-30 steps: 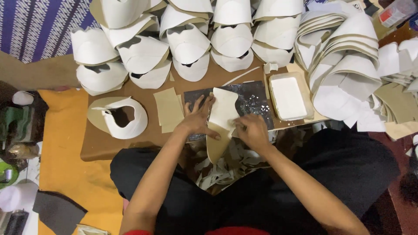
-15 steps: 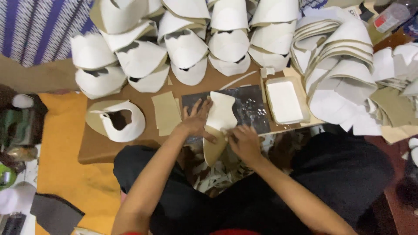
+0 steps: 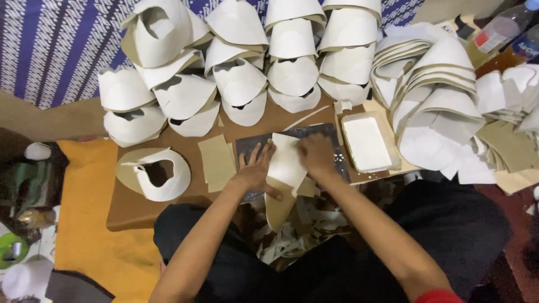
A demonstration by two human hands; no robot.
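Stacks of folded cream pieces [image 3: 292, 62] crowd the brown board [image 3: 135, 207]. On the dark mat [image 3: 252, 147] lies a cream cut piece [image 3: 285, 168]; left hand [image 3: 255, 171] presses it, fingers spread flat. Right hand [image 3: 315, 156] fingers curl down on its top edge

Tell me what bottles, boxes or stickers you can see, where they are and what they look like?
Plastic bottle: top right corner, lying tilted, clear with a red band of label.
Second bottle: right edge beside it, clear with a blue label, mostly cut off.
Shallow tray: on the brown board, right of the right hand, tan rectangle filled with something white.
No screens or signs show.
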